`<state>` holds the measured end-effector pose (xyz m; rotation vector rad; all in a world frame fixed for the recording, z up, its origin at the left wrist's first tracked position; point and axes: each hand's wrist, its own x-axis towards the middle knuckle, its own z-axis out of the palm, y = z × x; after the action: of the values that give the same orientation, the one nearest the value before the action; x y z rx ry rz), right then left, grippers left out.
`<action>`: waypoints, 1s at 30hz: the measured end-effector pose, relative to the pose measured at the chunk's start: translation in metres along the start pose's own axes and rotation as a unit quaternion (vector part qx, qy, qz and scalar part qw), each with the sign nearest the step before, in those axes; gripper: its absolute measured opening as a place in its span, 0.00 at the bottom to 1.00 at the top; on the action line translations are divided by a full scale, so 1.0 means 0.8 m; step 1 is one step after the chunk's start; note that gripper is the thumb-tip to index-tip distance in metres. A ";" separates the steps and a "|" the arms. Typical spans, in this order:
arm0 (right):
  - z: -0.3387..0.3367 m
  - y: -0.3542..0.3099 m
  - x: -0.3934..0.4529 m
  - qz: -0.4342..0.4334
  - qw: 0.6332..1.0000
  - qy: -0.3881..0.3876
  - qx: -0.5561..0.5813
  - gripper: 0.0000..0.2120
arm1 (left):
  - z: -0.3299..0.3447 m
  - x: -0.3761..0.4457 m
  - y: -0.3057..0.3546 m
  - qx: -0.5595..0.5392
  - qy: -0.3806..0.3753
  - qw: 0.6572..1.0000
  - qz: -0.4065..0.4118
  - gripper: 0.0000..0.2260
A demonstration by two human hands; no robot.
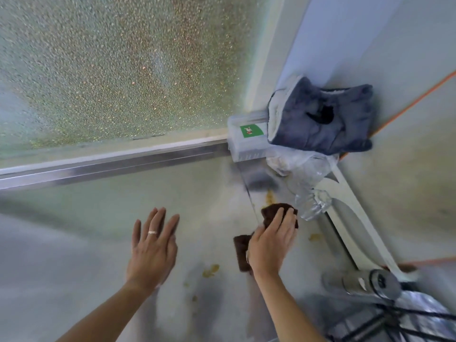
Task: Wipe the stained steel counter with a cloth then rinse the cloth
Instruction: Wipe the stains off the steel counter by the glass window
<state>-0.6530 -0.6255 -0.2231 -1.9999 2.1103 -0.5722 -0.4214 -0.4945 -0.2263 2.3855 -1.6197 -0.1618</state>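
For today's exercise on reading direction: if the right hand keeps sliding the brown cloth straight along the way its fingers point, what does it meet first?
Probably the yellowish stain just beyond the brown cloth under the right hand; past it lies crumpled clear plastic. Depth is uncertain.

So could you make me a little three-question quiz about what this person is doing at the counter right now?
1. True or false: the right hand presses a brown cloth on the steel counter.
2. Which hand wears a ring? A) left hand B) right hand C) neither
3. Fill in: yellowish stains lie between the two ____.

Key
1. True; the cloth lies under the palm and fingers.
2. A; the band sits on a finger of the open left hand.
3. hands; further stains show beyond the cloth and to its right.
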 end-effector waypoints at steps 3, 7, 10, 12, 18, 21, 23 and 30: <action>0.015 -0.010 0.034 -0.032 0.999 -0.013 0.001 0.29 | 0.001 0.000 -0.001 0.001 0.008 1.000 0.002 0.24; 0.024 -0.026 0.080 -0.089 0.995 -0.032 0.033 0.27 | 0.004 0.002 -0.003 0.001 0.013 1.000 0.008 0.24; 0.022 -0.030 0.095 -0.125 0.987 -0.058 0.083 0.24 | 0.005 0.002 -0.003 0.009 0.010 1.000 0.008 0.24; 0.015 -0.028 0.086 -0.135 0.977 -0.070 0.146 0.23 | 0.004 0.002 -0.004 0.009 0.011 1.000 0.006 0.23; -0.010 -0.028 -0.028 -0.193 0.947 -0.125 0.223 0.26 | -0.005 0.000 -0.001 -0.012 0.011 1.000 0.002 0.22; -0.027 -0.022 -0.074 -0.280 0.907 -0.206 0.240 0.25 | -0.014 -0.005 -0.002 -0.049 -0.011 0.999 0.011 0.23; -0.037 -0.010 -0.073 -0.295 0.909 -0.183 0.230 0.25 | -0.019 -0.012 -0.011 -0.060 -0.008 0.998 0.026 0.23; -0.016 0.006 -0.062 -0.217 0.968 -0.126 -0.024 0.31 | -0.008 -0.088 -0.051 0.039 -0.011 0.999 -0.002 0.25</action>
<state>-0.6581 -0.5747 -0.2198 -2.4317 1.5624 -0.3026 -0.4098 -0.4140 -0.2347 2.4524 -1.6596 -0.1283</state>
